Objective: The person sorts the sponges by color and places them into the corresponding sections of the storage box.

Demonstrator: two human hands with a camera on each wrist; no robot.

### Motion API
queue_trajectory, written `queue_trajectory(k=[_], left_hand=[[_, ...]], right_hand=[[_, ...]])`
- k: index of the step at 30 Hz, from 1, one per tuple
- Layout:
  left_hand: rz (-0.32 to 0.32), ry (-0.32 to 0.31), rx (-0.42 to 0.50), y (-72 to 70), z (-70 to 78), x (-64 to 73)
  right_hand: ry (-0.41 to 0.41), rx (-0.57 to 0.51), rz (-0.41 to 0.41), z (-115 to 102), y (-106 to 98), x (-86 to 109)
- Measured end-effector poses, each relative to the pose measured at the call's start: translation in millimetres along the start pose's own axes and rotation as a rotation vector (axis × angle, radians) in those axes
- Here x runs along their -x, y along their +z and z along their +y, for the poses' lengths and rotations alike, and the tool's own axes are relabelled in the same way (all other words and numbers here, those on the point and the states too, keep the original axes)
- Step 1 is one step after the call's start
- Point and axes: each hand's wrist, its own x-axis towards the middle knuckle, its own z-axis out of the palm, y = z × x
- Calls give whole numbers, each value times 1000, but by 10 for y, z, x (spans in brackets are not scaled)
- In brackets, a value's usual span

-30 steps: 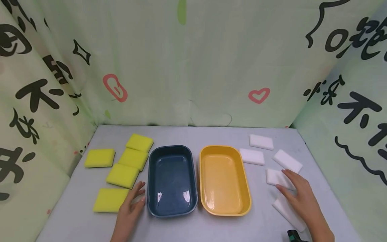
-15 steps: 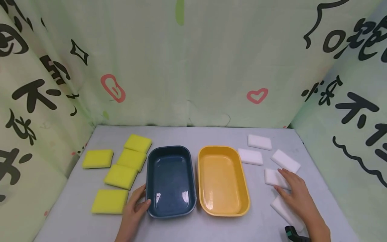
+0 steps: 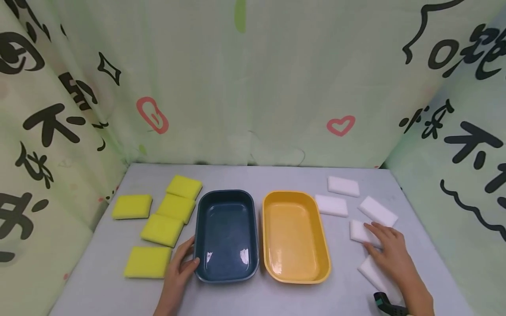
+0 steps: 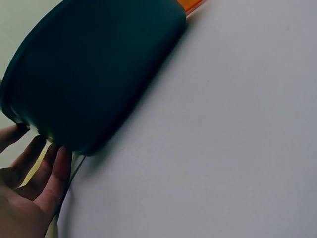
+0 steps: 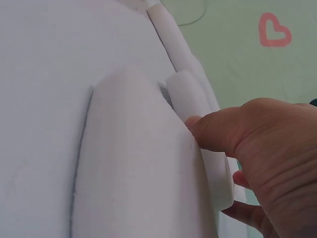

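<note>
My left hand (image 3: 177,274) is at the near left side of a dark blue rectangular tray (image 3: 227,237). In the left wrist view its fairly straight fingers (image 4: 59,171) touch the outer wall of that tray. My right hand (image 3: 391,254) holds a white sponge block (image 3: 357,232), with thumb and fingers on opposite sides of it. In the right wrist view the thumb (image 5: 210,130) presses one side of the block, while some fingers show beyond it. A second white block (image 3: 375,274) lies partly under the right hand and forearm.
A yellow tray (image 3: 296,237) stands right of the blue one. Several yellow sponges (image 3: 162,229) lie at the left. More white blocks (image 3: 332,205) lie at the right. A black device (image 3: 387,303) is at the right wrist. Printed curtains (image 3: 245,87) enclose the table.
My left hand has moved right and come against the blue tray. My right hand has settled a little closer around the white sponge block, which stays on the table.
</note>
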Motion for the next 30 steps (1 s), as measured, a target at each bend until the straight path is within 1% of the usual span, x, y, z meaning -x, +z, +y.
queue_trajectory(k=[2, 6, 12, 18, 24, 27, 30], left_hand=[[2, -4, 5, -4, -3, -7], [17, 6, 22, 8, -24, -17], [44, 18, 25, 27, -43, -13], [61, 26, 16, 49, -41, 6], [63, 14, 1, 55, -31, 23], [64, 5, 3, 53, -22, 31], [68, 3, 8, 52, -11, 39]], right_hand=[[-13, -1, 13, 8, 9, 8], [-33, -5, 50, 34, 19, 23], [-12, -28, 47, 24, -1, 33], [-13, -32, 70, -12, -27, 46], [5, -44, 71, -58, -40, 54], [-3, -58, 81, -99, -47, 50], [-28, -67, 105, -159, -56, 41]])
